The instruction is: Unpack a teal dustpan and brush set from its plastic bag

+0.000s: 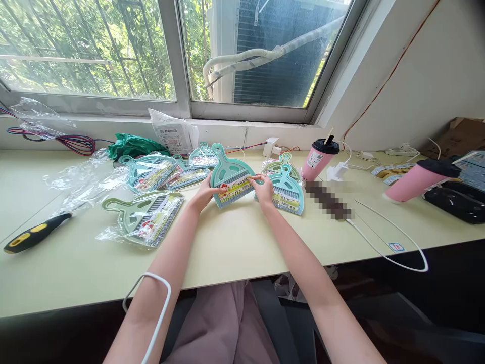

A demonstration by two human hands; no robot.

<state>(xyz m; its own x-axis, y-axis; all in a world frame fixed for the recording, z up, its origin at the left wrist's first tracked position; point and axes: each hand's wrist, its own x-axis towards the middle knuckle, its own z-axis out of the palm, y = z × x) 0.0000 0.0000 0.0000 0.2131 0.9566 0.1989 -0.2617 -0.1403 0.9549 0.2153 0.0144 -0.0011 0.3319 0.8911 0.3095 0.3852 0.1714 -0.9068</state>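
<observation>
Our left hand (205, 194) is clamped on the near edge of a blue dustpan set (232, 166), and our right hand (264, 190) is pinched on it at the right end of the label (235, 189). The set is between our 2 hands, over the table (227, 247). We judge this step to be handling the label; the next move seems to call for a steady left grip and light right fingertips.

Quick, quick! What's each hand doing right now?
Left hand: closed on the left side of the turquoise dustpan.
Right hand: fingertips at the label's right end; can't tell if they grip.
</observation>
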